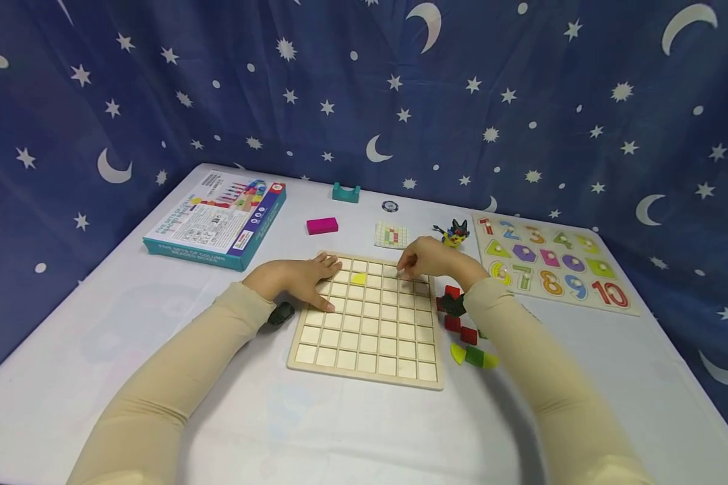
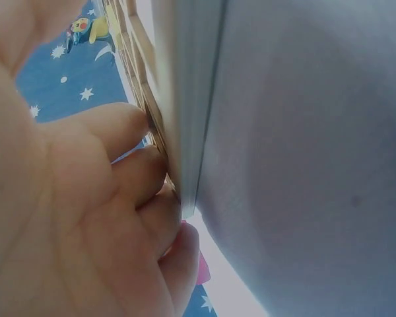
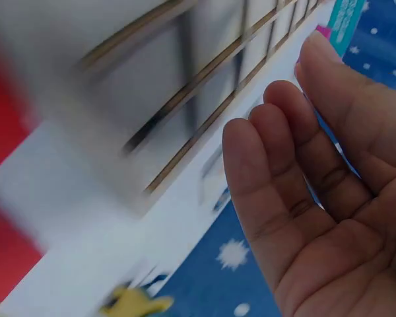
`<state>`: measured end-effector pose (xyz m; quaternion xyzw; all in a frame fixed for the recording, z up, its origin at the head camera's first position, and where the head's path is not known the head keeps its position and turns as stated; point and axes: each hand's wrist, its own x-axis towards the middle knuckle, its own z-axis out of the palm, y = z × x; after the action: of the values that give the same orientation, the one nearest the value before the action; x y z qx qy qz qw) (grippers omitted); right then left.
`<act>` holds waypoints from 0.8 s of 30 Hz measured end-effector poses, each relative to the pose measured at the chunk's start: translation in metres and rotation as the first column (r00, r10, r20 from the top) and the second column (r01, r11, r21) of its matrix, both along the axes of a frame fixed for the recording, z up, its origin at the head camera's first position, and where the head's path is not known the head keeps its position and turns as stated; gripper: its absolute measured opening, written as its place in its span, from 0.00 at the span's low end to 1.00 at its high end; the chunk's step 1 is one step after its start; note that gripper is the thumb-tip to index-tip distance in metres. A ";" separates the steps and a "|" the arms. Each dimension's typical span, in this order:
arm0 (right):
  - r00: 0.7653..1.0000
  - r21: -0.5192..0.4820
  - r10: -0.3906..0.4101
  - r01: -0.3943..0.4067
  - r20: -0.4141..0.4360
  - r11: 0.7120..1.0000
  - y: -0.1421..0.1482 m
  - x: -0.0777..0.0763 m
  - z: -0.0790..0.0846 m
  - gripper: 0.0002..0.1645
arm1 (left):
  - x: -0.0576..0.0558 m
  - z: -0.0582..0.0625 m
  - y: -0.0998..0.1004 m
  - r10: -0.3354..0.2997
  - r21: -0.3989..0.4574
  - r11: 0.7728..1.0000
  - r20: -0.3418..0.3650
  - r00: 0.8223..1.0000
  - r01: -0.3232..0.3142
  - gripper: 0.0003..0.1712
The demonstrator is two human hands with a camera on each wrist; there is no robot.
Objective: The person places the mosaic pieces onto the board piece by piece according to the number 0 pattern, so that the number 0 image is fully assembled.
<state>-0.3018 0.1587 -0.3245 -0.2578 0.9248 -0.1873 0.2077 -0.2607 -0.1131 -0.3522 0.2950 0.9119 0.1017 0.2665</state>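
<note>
A wooden grid board (image 1: 367, 343) lies on the white table, with a yellow rounded piece (image 1: 358, 278) in a cell near its far left. My left hand (image 1: 306, 279) rests on the board's left edge, fingers spread. Seen from the left wrist, the fingertips (image 2: 158, 162) touch the board's rim (image 2: 191, 132). Over the board's far right corner, my right hand (image 1: 427, 259) has its fingers bent downward. In the right wrist view these fingers (image 3: 247, 158) curve loosely beside the board's edge, and nothing shows between them and the thumb.
Red blocks (image 1: 452, 324), a green block (image 1: 474, 356) and yellow rounded pieces lie right of the board, partly behind the right forearm. Beyond are a small pattern card (image 1: 391, 236), a toy figure (image 1: 455, 234), a magenta block (image 1: 322, 225), a number puzzle (image 1: 549, 263) and a boxed set (image 1: 218, 215).
</note>
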 end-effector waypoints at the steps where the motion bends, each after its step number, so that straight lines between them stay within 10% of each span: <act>1: 1.000 0.001 -0.007 0.008 -0.004 1.000 0.006 0.000 0.000 0.11 | 0.000 0.000 0.000 0.001 0.000 1.000 0.000 1.000 -0.001 0.56; 24: 0.966 0.065 -0.258 0.256 0.022 0.964 0.109 0.002 -0.018 0.18 | 0.002 0.002 0.001 0.015 0.026 1.000 0.013 1.000 -0.015 0.57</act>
<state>-0.2999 0.2681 -0.3420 -0.1263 0.9526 -0.1877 0.2033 -0.2584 -0.1123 -0.3506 0.2910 0.9110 0.1173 0.2676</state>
